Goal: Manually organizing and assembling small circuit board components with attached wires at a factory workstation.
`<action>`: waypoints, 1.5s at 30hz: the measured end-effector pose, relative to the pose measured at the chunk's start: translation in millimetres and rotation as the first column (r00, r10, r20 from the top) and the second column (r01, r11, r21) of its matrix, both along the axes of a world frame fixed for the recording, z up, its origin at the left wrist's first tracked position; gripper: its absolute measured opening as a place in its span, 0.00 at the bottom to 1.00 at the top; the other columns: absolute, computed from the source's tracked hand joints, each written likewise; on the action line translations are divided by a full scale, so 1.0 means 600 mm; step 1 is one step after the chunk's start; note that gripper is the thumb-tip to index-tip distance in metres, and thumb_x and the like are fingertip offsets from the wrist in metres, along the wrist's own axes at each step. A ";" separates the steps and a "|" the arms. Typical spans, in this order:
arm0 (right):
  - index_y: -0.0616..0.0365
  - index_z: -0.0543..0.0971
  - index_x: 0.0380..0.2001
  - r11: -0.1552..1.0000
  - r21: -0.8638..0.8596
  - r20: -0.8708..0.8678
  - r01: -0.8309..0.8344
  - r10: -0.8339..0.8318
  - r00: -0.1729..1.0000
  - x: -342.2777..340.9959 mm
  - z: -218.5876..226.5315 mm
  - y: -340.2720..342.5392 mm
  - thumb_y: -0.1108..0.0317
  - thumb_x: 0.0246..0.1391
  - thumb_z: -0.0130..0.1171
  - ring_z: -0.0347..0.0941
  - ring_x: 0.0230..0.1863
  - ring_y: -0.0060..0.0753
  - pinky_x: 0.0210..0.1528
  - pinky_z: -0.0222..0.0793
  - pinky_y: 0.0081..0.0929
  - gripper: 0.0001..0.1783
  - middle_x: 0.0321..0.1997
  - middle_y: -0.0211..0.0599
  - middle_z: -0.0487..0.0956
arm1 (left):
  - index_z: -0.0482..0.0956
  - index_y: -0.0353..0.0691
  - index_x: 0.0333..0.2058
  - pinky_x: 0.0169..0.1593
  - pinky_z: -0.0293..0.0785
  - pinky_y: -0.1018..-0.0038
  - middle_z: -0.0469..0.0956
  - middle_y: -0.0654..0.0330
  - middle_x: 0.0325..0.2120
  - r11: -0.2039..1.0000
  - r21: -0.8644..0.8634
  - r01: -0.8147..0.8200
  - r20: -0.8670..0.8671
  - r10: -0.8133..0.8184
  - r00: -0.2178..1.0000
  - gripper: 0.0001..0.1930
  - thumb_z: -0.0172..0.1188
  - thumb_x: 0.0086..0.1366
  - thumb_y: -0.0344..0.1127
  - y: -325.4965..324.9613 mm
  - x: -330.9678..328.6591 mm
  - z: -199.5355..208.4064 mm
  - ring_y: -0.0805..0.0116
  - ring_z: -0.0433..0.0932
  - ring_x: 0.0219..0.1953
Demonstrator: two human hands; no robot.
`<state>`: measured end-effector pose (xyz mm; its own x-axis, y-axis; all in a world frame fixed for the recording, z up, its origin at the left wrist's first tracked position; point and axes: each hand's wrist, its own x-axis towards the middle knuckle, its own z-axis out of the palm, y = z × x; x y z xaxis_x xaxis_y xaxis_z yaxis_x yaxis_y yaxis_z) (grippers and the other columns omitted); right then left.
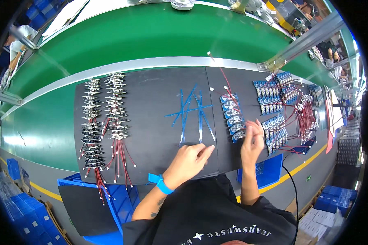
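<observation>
My left hand (189, 164), with a blue band (161, 183) at the wrist, hovers at the near side of the mat, its fingers curled in. What it holds, if anything, is hidden. Just beyond it lie thin blue strips (186, 112), some crossing, several with pale ends. My right hand (252, 143) is raised beside a panel of blue-and-white circuit boards (234, 119), thumb and fingers drawn together; anything between them is too small to make out. Red wires (226, 79) with white plugs extend from this panel toward the far edge.
Two columns of stacked boards (92, 122) with red wires stand at left. More board panels (276, 130) and a bundle of red wires (306, 114) lie right. Black mat (151, 106) covers the bench; a green belt (151, 41) runs behind. Blue bins (124, 200) sit below.
</observation>
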<state>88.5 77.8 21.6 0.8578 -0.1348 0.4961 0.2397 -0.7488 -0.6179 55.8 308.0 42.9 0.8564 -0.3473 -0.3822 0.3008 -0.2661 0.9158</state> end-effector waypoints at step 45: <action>0.65 0.71 0.26 0.208 0.633 -0.186 -0.746 0.976 0.115 -0.023 0.045 0.169 0.69 0.65 0.52 0.69 0.19 0.53 0.23 0.62 0.42 0.13 0.17 0.46 0.71 | 0.77 0.35 0.42 0.30 0.73 0.81 0.80 0.64 0.28 0.369 -0.617 -0.696 -0.455 0.554 0.697 0.21 0.44 0.76 0.49 0.049 -0.053 -0.002 0.80 0.77 0.26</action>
<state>74.9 179.1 48.6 0.5244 0.8418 0.1280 0.1805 0.0370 -0.9829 23.9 337.7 41.5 0.9049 0.0610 -0.4211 0.2356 0.7523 0.6153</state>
